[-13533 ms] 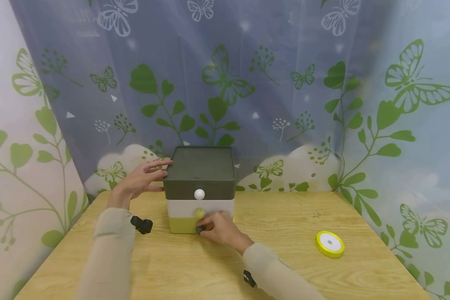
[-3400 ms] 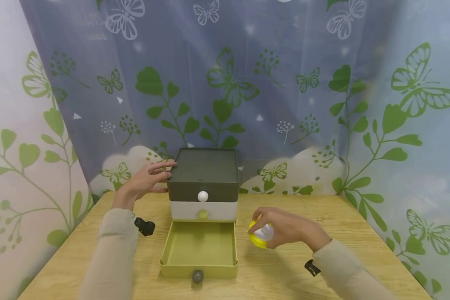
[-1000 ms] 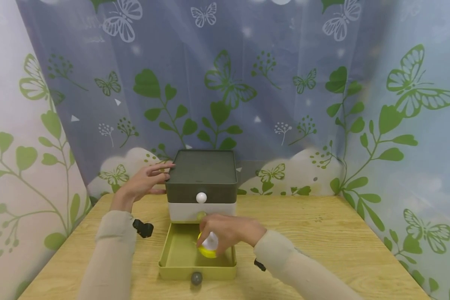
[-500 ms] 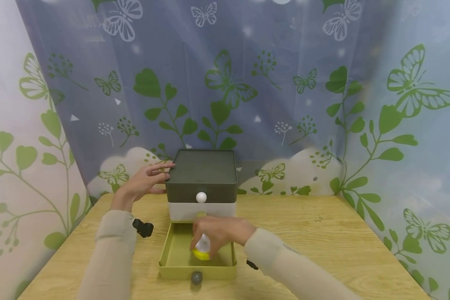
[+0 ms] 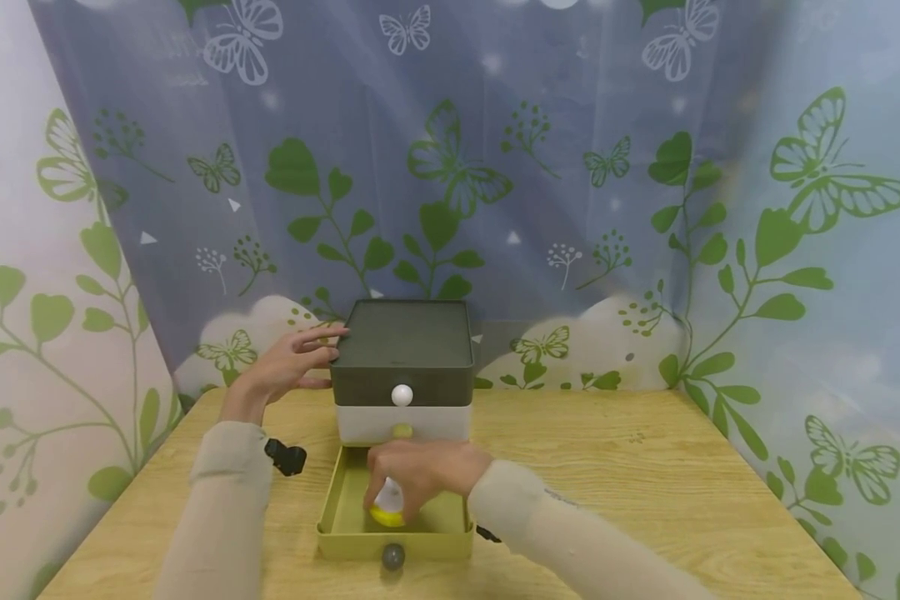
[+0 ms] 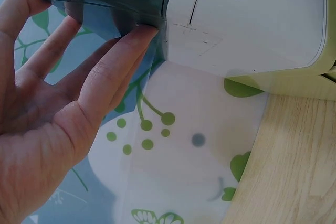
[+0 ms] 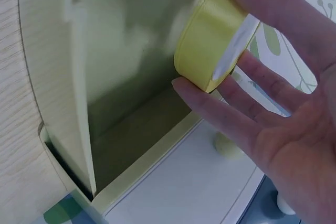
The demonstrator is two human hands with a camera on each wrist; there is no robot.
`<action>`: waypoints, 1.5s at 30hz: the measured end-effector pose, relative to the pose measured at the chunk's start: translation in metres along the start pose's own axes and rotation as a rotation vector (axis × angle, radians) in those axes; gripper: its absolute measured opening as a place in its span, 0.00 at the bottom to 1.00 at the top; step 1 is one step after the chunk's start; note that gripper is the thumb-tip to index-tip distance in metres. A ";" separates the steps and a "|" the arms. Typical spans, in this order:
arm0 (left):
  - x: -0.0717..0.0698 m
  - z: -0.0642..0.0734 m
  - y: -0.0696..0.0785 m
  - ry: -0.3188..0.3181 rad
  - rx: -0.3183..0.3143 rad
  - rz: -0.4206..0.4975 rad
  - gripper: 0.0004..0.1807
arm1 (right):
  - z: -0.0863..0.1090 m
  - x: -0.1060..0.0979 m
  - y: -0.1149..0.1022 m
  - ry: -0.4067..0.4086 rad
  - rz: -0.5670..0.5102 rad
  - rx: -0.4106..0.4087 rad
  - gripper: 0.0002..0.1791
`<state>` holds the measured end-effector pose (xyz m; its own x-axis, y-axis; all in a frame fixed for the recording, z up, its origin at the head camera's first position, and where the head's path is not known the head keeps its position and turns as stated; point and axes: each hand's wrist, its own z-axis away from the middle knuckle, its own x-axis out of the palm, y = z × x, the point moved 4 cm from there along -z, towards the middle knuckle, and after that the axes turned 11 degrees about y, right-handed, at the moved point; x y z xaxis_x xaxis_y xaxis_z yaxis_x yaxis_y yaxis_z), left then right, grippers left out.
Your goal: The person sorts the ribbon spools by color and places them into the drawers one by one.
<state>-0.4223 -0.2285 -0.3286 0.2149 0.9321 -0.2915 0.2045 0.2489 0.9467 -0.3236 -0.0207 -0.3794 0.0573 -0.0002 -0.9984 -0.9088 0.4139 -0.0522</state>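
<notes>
A small desktop chest of drawers (image 5: 408, 333) has a dark green top tier, a white middle tier and a pulled-out yellow-green bottom drawer (image 5: 345, 546). Inside that drawer's outline, my right hand (image 5: 423, 471) grips a spool of yellow ribbon (image 5: 387, 515) by its edges, thumb on one side and fingers on the other. The spool (image 7: 207, 40) is tilted in the right wrist view; whether it touches the drawer floor I cannot tell. My left hand (image 5: 285, 367) rests its extended fingertips against the dark tier's left side, as the left wrist view confirms.
The chest stands on a wooden table (image 5: 585, 475) near its back edge. A patterned curtain (image 5: 540, 183) hangs right behind and along both sides. A white knob (image 5: 401, 395), a yellow-green knob (image 5: 402, 431) and a grey knob (image 5: 393, 557) stick out from the drawer fronts.
The bottom drawer was pulled out earlier, and my right hand picked up the ribbon spool from the table's right. Over the last second it carried the spool leftward and lower in the drawer. Left hand stayed put.
</notes>
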 end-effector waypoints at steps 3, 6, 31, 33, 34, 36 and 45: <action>0.000 0.000 0.000 0.002 0.000 -0.002 0.33 | -0.004 0.003 0.000 -0.016 0.004 0.010 0.28; 0.000 0.000 0.001 0.003 0.000 -0.004 0.33 | -0.006 0.006 0.000 -0.029 0.002 0.017 0.28; 0.000 -0.001 -0.002 0.001 -0.003 -0.011 0.33 | -0.019 0.026 0.010 -0.067 -0.059 0.086 0.29; 0.000 -0.001 -0.001 0.003 -0.005 -0.013 0.32 | -0.019 0.027 0.011 -0.067 -0.056 0.094 0.29; 0.000 -0.001 -0.001 0.004 -0.005 -0.013 0.32 | -0.019 0.027 0.011 -0.065 -0.053 0.098 0.29; 0.000 -0.001 -0.001 0.004 -0.005 -0.014 0.32 | -0.020 0.028 0.012 -0.063 -0.049 0.102 0.30; 0.000 -0.001 -0.002 0.010 -0.009 -0.009 0.33 | -0.018 0.031 0.013 -0.057 -0.055 0.094 0.30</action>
<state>-0.4235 -0.2287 -0.3301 0.2039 0.9323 -0.2987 0.1980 0.2596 0.9452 -0.3411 -0.0316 -0.4120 0.1318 0.0258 -0.9909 -0.8612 0.4981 -0.1016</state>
